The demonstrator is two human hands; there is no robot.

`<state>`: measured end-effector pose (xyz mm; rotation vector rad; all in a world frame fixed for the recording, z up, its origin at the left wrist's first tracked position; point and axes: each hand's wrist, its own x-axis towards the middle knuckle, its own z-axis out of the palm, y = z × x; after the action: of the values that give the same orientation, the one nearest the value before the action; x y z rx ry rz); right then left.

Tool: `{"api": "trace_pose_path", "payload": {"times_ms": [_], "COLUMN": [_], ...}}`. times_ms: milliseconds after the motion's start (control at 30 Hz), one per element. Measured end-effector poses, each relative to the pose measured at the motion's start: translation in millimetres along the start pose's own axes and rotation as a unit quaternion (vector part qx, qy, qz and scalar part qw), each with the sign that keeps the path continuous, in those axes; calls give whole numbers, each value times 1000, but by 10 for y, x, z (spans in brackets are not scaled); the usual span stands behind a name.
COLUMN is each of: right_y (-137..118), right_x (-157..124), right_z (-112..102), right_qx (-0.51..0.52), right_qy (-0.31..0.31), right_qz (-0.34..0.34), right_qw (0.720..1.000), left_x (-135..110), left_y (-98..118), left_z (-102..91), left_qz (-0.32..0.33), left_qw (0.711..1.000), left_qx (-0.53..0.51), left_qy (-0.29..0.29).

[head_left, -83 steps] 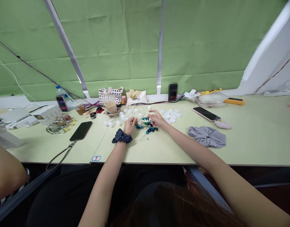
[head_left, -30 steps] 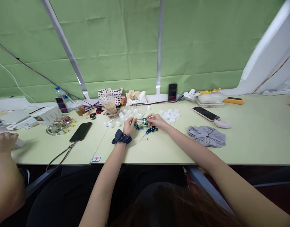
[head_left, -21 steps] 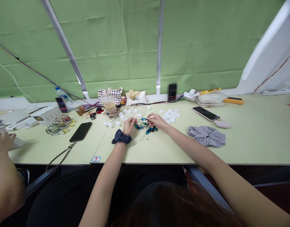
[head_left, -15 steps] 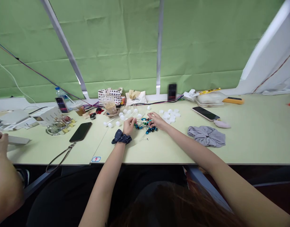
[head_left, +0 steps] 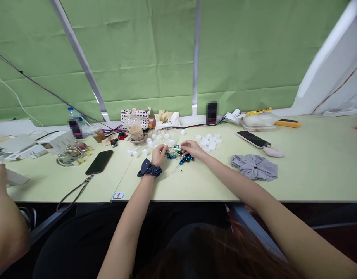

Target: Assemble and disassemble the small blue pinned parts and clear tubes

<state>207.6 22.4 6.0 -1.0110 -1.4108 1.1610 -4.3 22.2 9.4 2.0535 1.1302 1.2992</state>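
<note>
Small blue components with thin wire leads lie in a loose pile on the table, to the right of the left hand and partly under the right hand. One blue piece is between the fingertips of both hands. I cannot tell whether either hand is clamped on it. Beyond the right hand, white caps are scattered.
</note>
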Motion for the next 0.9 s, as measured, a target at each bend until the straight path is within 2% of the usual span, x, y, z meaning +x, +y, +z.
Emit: {"api": "trace_pose_path", "payload": {"times_ms": [67,167,267,467,600,767,900], "right_y": [32,56,76,143,146,130,128], "right_x": [6,9,22,96,117,98,131], "right_z": [-37,-119,-188,-240,-216,-96,-64], "right_qx": [-109,-269,-353,-414,-428,-438,-409], "right_qy": [17,42,6,-31,-29,28,106], "right_qz": [-49,-123,-146,-151,-141,-89,-118], "right_qw": [993,954,924,897,892,894,899], "left_x": [2,8,15,22,23,22,11], "left_y": [-24,-83,-151,-245,-278,-304,-304], "left_z": [6,16,28,40,34,22,13], "left_qz": [-5,-21,-39,-60,-63,-44,-43], "left_qw": [1000,998,995,993,992,990,982], "left_qx": [19,56,85,97,107,136,184], "left_qy": [-2,15,27,24,21,22,20]}}
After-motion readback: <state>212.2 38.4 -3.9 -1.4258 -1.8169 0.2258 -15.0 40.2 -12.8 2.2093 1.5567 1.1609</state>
